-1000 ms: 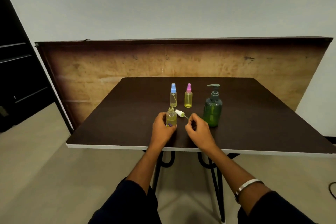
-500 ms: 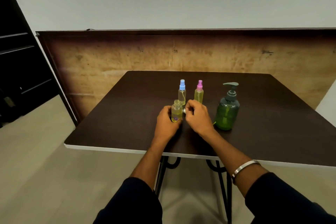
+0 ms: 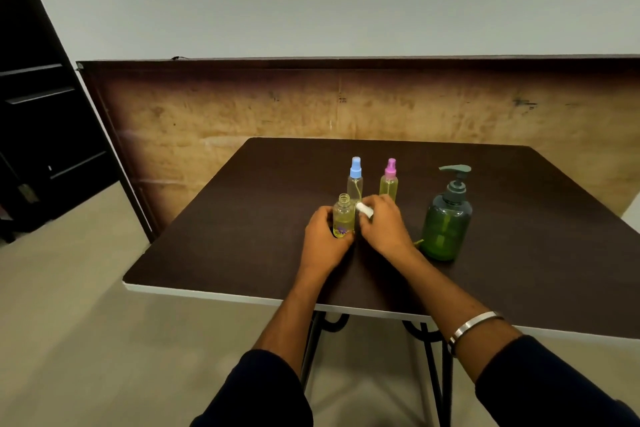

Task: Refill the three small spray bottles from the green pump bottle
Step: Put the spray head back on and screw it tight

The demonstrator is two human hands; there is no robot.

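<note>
— Holding the open spray bottle (image 3: 343, 218) still with the left hand (image 3: 323, 239), fingers curled round its lower half, near the front of the dark table (image 3: 242, 218). Standing upright, neck bare, yellow liquid inside.

— And gripping what with the right hand (image 3: 384, 225)?

— Pinching the white spray top (image 3: 364, 209), just beside the bottle's shoulder, not yet over the neck. Fingers curled tight round it, so closed on the top, not open.

— Doing this step well how?

— Probably lifting the white spray top a bit higher, then aiming its thin tube straight down into the neck. Keeping the bottle flat on the table so nothing tips or spills. Turning gently, not squeezing hard, since the little bottle looks light and soft.

— Sitting where, the others?

— Standing behind: the blue-capped spray bottle (image 3: 355, 180) and the pink-capped spray bottle (image 3: 389, 180), side by side, caps on. Waiting off to the right, well clear of both hands: the green pump bottle (image 3: 447, 218), upright and untouched.

— Watching out for anything?

— Maybe bumping the blue-capped one, being so close behind.
</note>
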